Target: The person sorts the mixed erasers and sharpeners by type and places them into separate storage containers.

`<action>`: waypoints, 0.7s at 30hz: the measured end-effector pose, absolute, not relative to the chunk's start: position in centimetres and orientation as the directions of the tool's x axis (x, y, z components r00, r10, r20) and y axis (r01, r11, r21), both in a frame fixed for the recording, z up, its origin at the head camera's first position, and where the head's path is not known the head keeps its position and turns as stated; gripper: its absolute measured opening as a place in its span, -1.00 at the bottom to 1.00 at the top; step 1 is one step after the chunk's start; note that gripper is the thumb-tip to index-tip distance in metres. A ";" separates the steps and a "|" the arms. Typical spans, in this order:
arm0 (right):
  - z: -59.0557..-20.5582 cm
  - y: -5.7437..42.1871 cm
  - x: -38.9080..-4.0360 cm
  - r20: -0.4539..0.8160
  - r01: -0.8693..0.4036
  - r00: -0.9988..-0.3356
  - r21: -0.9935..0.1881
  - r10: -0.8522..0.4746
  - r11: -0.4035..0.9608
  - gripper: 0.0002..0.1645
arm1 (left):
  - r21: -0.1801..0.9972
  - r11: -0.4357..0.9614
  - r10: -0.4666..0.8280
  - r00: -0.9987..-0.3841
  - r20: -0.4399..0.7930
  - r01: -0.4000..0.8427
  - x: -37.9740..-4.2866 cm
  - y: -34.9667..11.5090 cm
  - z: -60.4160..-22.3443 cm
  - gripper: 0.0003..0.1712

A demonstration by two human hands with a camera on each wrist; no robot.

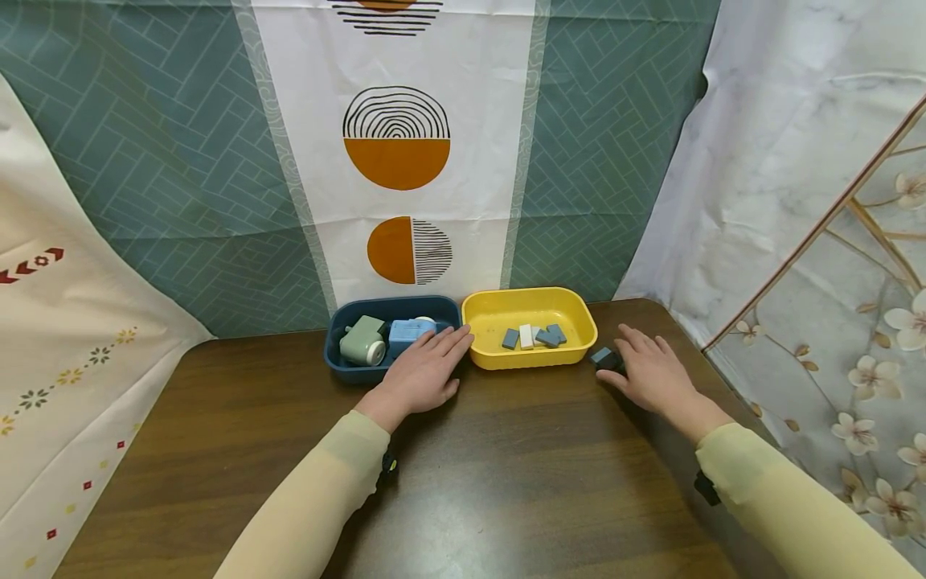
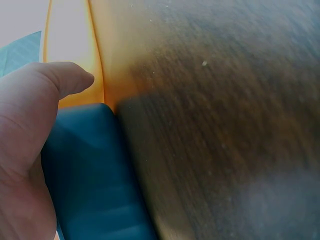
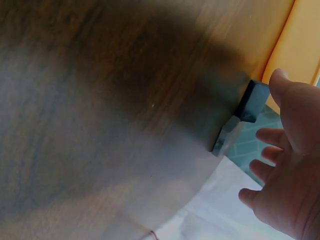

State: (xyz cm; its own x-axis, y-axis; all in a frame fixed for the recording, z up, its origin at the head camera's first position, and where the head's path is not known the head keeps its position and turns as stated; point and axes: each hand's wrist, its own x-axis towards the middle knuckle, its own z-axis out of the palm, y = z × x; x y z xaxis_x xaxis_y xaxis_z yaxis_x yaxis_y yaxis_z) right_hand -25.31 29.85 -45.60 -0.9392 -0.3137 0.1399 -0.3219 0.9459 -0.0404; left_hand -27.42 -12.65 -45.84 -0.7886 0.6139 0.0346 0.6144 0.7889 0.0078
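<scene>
My left hand (image 1: 423, 374) reaches over the right end of a dark blue bin (image 1: 350, 375), fingers straight toward the near rim of a yellow bin (image 1: 524, 359). In the left wrist view its thumb (image 2: 75, 80) stands out above the blue bin's outer wall (image 2: 95, 170). My right hand (image 1: 654, 371) is spread at the right of the yellow bin, beside a dark block (image 1: 604, 357). The right wrist view has two such pieces, a dark block (image 3: 253, 102) near the thumb and a greyer block (image 3: 227, 135) against it; the hand grips neither.
Inside the blue bin lie a green boxy thing (image 1: 359, 339) with a white round part and a light blue one (image 1: 407, 332). The yellow bin holds several small grey-blue blocks (image 1: 510, 338) and a white block (image 1: 526, 336). Cloths hang behind the brown table (image 1: 463, 482) and at both sides.
</scene>
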 end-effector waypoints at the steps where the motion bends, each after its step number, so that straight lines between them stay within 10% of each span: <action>1: -45.7 29.8 -25.3 0.136 -0.320 -0.940 -0.040 -0.312 0.947 -0.08 | 0.009 0.789 0.614 -0.788 0.035 0.615 -27.4 -12.6 -45.8 -0.06; 21: -46.0 29.2 -25.6 0.113 -0.288 -0.952 -0.014 -0.285 0.958 -0.10 | 0.008 0.791 0.611 -0.791 0.019 0.611 -27.5 -12.6 -45.8 -0.04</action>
State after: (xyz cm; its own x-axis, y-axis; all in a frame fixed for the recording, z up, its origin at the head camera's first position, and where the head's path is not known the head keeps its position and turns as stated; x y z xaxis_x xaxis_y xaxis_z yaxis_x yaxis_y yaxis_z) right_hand -25.62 29.16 -46.02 -0.9519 -0.2847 0.1135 -0.2880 0.9575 -0.0143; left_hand -27.53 -12.64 -45.77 -0.7913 0.6111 0.0191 0.6113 0.7913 0.0082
